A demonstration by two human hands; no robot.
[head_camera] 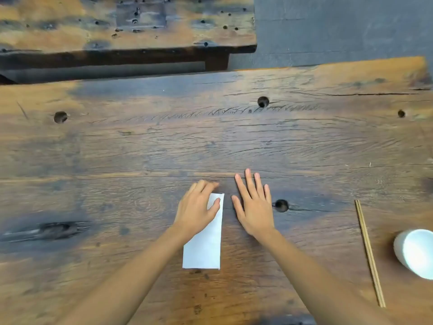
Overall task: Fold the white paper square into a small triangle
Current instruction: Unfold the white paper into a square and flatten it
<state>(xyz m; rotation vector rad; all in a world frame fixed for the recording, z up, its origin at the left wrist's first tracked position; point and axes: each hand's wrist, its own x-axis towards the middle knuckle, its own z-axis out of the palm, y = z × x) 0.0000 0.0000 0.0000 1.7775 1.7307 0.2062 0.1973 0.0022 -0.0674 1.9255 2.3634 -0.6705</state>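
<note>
Paper (205, 245), white and folded into a narrow upright rectangle, lies flat on the dark wooden bench (164, 148) near its front edge, its long right side straight and crisp. Left hand (195, 211) rests on the paper's upper end, fingers curled over the top edge and thumb pressed on the sheet. Right hand (254, 207) lies just beside the paper, flat and open, fingers spread, holding nothing. Chopsticks (369, 253) and a white cup (416, 253) sit well apart on the right.
</note>
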